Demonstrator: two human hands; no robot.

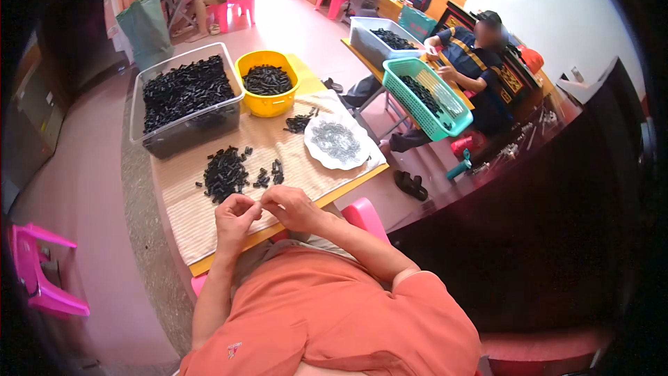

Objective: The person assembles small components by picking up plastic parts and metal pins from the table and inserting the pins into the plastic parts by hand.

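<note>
Black tubular pieces heaped just beyond the left hand

The black tubular pieces point(226, 175) lie in a loose heap on the desk point(355, 179), ahead of the left hand point(236, 221) and slightly to its left; this is the nearer hand to the heap, though I cannot tell whether it touches the closest piece. Long axes within the heap point every way. Two smaller clusters point(277, 171) sit just ahead of the right hand point(296, 209), the right-hand one with its pieces running roughly away from the body. The fingers of both hands curl inward, tips meeting near the desk's front edge; whether they pinch something small cannot be told.

Pieces look short, smooth and slightly glossy, probably plastic. Beneath them spreads a ribbed, pale striped cloth point(188, 219). A white plate point(332, 163) with a scalloped rim carries a thin scatter of clear or silvery bits. Further back, a round yellow tub point(268, 106) and a translucent rectangular box point(137, 108) hold many more black pieces, the box's smooth walls showing them dimly through
</note>
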